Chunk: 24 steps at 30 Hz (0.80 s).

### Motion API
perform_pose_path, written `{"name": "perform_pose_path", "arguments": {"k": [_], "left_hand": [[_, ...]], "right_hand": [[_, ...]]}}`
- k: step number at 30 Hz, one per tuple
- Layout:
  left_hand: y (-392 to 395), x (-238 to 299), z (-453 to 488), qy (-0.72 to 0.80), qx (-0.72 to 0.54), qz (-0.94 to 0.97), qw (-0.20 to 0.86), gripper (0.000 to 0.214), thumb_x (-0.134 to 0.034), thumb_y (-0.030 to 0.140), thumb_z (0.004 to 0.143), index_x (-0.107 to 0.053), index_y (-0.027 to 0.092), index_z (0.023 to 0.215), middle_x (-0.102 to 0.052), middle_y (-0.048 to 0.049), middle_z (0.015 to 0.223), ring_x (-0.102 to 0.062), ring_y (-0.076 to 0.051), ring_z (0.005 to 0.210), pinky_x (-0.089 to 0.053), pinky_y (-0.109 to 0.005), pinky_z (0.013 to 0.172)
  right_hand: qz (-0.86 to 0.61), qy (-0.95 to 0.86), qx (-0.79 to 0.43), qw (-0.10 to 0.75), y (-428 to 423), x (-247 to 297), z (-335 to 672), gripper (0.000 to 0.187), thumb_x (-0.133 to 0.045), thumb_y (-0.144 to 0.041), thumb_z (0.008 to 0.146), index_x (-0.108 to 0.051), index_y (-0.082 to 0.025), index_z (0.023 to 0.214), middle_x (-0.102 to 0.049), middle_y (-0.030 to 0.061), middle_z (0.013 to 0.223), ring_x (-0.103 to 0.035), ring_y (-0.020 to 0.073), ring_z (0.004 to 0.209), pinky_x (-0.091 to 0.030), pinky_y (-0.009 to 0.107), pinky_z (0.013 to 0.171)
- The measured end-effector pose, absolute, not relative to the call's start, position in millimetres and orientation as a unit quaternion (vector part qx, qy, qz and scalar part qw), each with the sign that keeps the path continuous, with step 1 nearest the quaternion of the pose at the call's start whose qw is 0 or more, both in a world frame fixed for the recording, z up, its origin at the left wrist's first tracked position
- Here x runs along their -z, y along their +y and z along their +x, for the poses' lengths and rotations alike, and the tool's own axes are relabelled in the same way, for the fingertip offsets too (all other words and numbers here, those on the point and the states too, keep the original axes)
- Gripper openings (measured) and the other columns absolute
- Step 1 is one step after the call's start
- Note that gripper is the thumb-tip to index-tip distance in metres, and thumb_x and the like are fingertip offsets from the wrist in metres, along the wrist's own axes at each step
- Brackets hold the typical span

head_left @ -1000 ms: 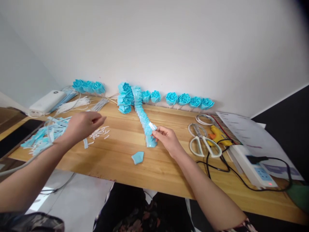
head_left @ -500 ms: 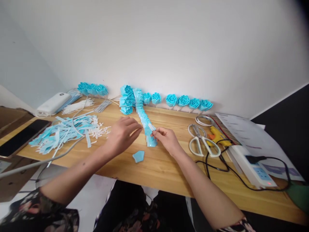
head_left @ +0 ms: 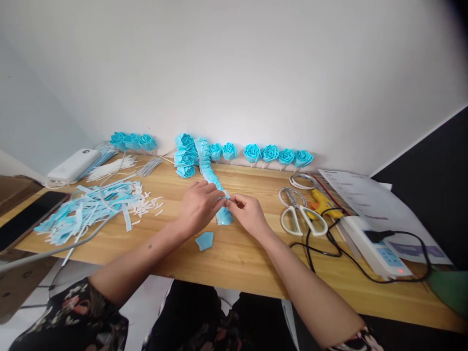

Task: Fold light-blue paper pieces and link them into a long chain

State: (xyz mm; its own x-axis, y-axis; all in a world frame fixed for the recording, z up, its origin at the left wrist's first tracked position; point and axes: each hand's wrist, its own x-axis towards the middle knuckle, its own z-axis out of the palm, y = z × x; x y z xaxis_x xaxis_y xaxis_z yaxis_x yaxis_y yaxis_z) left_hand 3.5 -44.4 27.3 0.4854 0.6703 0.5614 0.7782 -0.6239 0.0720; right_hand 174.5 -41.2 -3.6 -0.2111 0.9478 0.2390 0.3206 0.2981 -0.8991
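My left hand (head_left: 201,205) and my right hand (head_left: 249,214) meet fingertip to fingertip over a long overlapping row of light blue fabric petals (head_left: 207,169). Both are closed in a pinch on a small light blue fabric petal, mostly hidden by the fingers. Under the hands, the near end of the row rests on the wooden table. A single five-sided blue petal (head_left: 204,241) lies flat in front of them, apart from the row.
Finished blue fabric roses (head_left: 270,153) line the wall. Left are blue and white scraps (head_left: 91,209), a phone (head_left: 31,219) and a white power bank (head_left: 73,165). Right are white-handled scissors (head_left: 303,219), a yellow glue gun (head_left: 326,203) and a power strip (head_left: 380,251) with black cable.
My left hand has moved right to meet my right hand at the small petal that the right hand was holding. The whole view has shifted slightly.
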Motion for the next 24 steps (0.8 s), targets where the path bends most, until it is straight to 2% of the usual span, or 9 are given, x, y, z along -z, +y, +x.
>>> {"name": "perform_pose_path", "arguments": {"k": [9, 14, 19, 24], "left_hand": [[-35.6, -31.9, 12.1, -0.401, 0.274, -0.869, 0.097, 0.022, -0.052, 0.023, 0.089, -0.069, 0.017, 0.076, -0.064, -0.0053, 0.071, -0.056, -0.018, 0.074, -0.035, -0.032, 0.067], [-29.6, -31.0, 8.1, -0.385, 0.284, -0.876, 0.061, 0.022, -0.052, 0.028, 0.09, -0.069, 0.017, 0.081, -0.065, -0.005, 0.072, -0.057, -0.018, 0.073, -0.036, -0.031, 0.067], [-25.8, -28.6, 7.7, -0.373, 0.277, -0.882, 0.071, 0.021, -0.052, 0.027, 0.09, -0.068, 0.017, 0.079, -0.065, -0.0049, 0.071, -0.056, -0.018, 0.072, -0.035, -0.032, 0.066], [-26.6, -20.1, 8.6, -0.384, 0.328, -0.863, 0.026, 0.018, -0.053, 0.022, 0.087, -0.068, 0.017, 0.08, -0.065, -0.0041, 0.07, -0.057, -0.016, 0.069, -0.037, -0.03, 0.066]], "right_hand": [[-0.478, -0.7, -0.32, 0.424, -39.0, 3.5, 178.1, 0.022, -0.054, -0.03, 0.081, -0.062, -0.018, 0.065, -0.051, -0.0028, 0.056, -0.042, 0.0104, 0.052, -0.033, 0.023, 0.052], [-0.487, -0.694, -0.323, 0.42, -38.8, 1.4, 178.0, 0.02, -0.054, -0.028, 0.08, -0.063, -0.018, 0.065, -0.052, -0.0022, 0.056, -0.042, 0.0107, 0.052, -0.033, 0.023, 0.052], [-0.49, -0.699, -0.314, 0.416, -38.5, 1.2, 178.5, 0.023, -0.053, -0.028, 0.08, -0.061, -0.018, 0.061, -0.048, -0.0025, 0.054, -0.04, 0.0104, 0.052, -0.031, 0.023, 0.051], [-0.49, -0.701, -0.311, 0.413, -38.9, 0.6, 177.8, 0.023, -0.052, -0.029, 0.081, -0.059, -0.018, 0.061, -0.047, -0.0025, 0.055, -0.039, 0.0105, 0.052, -0.03, 0.023, 0.051]]}}
